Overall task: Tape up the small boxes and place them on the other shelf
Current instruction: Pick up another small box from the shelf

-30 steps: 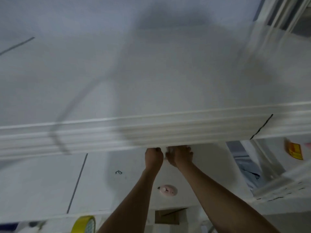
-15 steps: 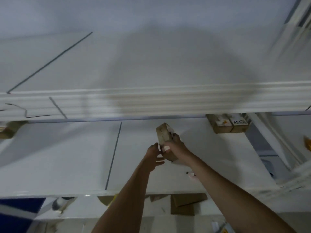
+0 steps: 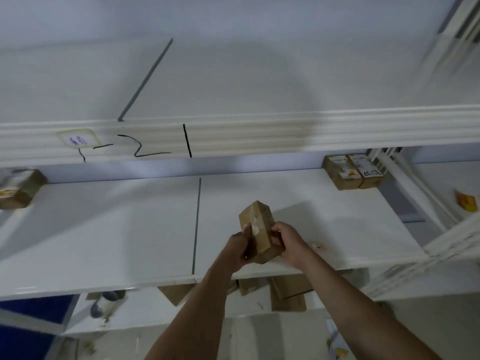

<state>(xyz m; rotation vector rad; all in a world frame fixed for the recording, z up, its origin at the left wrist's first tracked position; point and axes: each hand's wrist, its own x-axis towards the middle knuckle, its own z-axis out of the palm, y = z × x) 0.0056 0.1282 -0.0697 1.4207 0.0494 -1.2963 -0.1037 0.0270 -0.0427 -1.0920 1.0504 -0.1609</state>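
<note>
A small brown cardboard box with a strip of tape on its side is held tilted above the front of the white middle shelf. My left hand grips its left side, thumb along the taped face. My right hand holds its right side with fingers curled round the edge. Two small taped boxes stand side by side at the back right of this shelf. Another small box sits at the far left.
The upper shelf's white front beam with black marks and a label runs across above. A white upright frame stands at the right. Flat cardboard pieces and a grey-and-white roll lie on the lower shelf.
The view has dropped from the upper shelf to the middle shelf. Both hands came down with the box, and the left hand now grips it instead of hovering beside it.
</note>
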